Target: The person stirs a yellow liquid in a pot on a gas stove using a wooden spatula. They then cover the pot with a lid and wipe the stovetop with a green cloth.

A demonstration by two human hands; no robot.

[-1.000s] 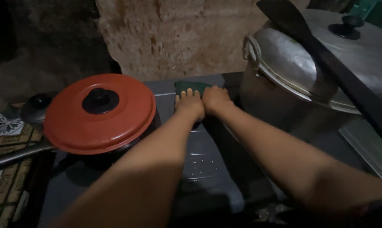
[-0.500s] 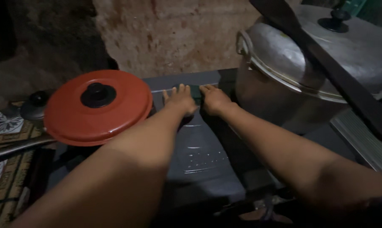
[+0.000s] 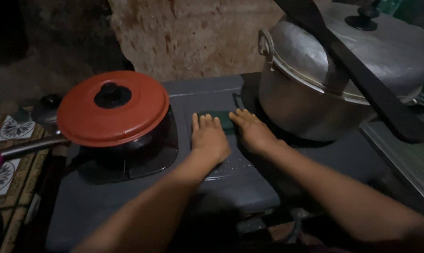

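Both hands are pressed flat on a dark green rectangular scrubbing pad that lies on the centre panel of the grey metal two-burner stove top, between the two burners.

Left hand: palm down, fingers straight and together, tips resting on the near edge of the pad — nothing gripped.

Right hand: palm down, fingers extended and angled leftward, tips over the pad's right end — likewise flat, not closed around it.

Both forearms reach forward from the lower frame and converge at the pad.

Judgement on method: wiping is best done with even downward pressure from both palms, in short strokes kept to the centre panel, clear of the round orange pan lid with black knob on the left burner and the large dull aluminium lidded pot close beside the right hand.
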